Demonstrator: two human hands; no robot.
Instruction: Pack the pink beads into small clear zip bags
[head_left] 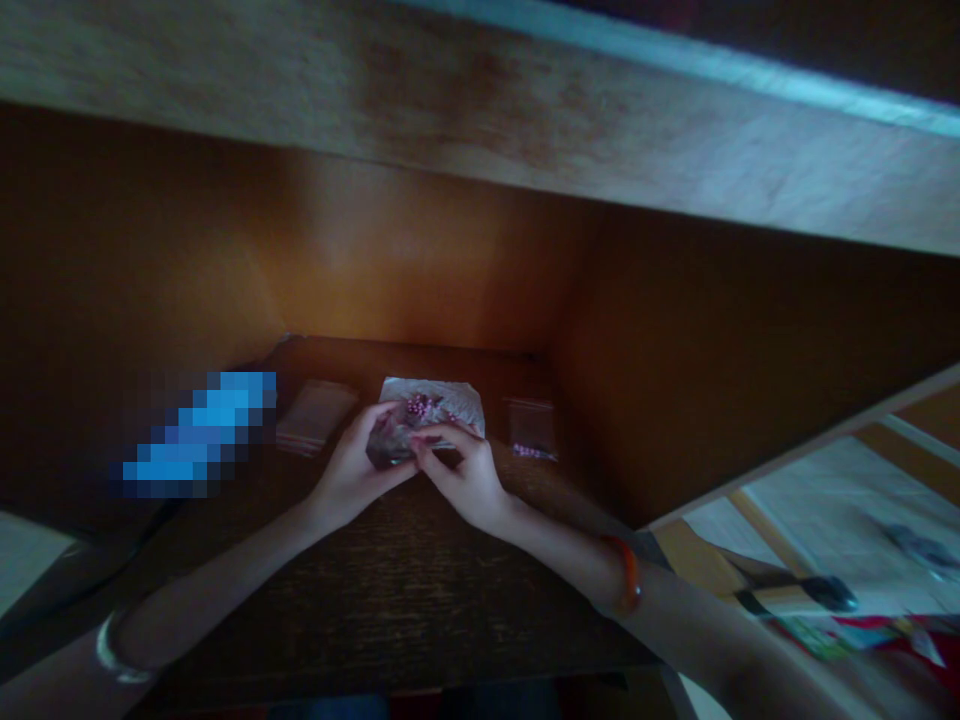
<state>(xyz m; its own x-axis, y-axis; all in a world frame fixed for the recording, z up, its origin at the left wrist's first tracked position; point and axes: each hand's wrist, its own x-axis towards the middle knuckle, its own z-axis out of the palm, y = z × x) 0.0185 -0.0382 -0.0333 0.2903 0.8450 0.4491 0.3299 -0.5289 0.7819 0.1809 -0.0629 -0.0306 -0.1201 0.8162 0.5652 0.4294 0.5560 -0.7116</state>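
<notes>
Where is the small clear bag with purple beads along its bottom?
The small clear bag lies on the wooden surface, right of the right hand in the head view.

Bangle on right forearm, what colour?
Orange; the bangle shows in the head view.

This place is probably a room in a home, though I cannot be fully certain. The main sign is a piece of wooden furniture, like a desk or a cabinet, whose brown top point(360, 590) is scratched and worn from use. A back panel point(412, 280) and a side panel point(697, 340) enclose it, and a thick board point(525, 130) crosses above. On the top lie small pink beads point(421, 406) and small clear bags point(319, 412), things of a domestic scale. At the right, outside the furniture, some red material point(874, 632) appears, blurred. The light is dim, as in an ordinary room.
</notes>
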